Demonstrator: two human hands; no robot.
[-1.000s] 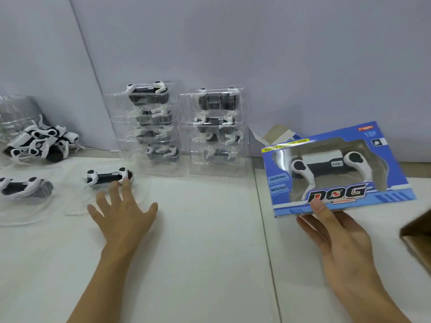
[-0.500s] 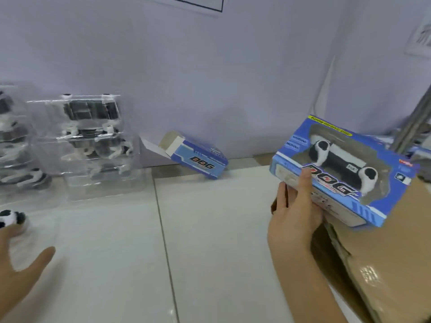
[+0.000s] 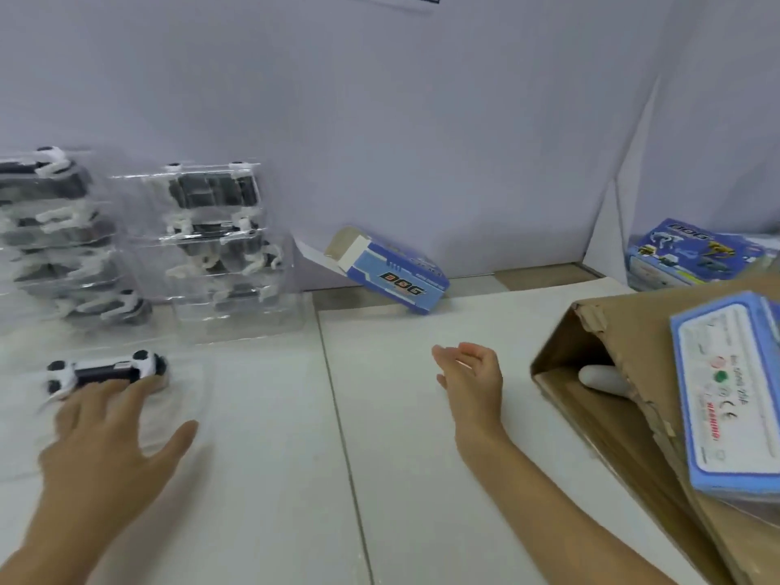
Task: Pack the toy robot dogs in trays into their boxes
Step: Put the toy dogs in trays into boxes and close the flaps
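At about eight o'clock the left hand [image 3: 105,441] lies flat with fingers spread, fingertips touching a black-and-white toy robot dog [image 3: 103,370] seated in a clear plastic tray [image 3: 185,386] on the white table [image 3: 274,479]. Near centre, the right hand [image 3: 470,375] hovers with relaxed, straight fingers, holding nothing. At three o'clock a brown cardboard carton [image 3: 624,415] lies tipped open, with a blue packed toy box [image 3: 730,399] resting back-side up on it. Towards twelve o'clock an open-ended blue "DOG" box [image 3: 392,274] leans against the wall. At ten o'clock stand stacks of clear trays with dogs [image 3: 211,242]. At two o'clock, more blue boxes [image 3: 692,253].
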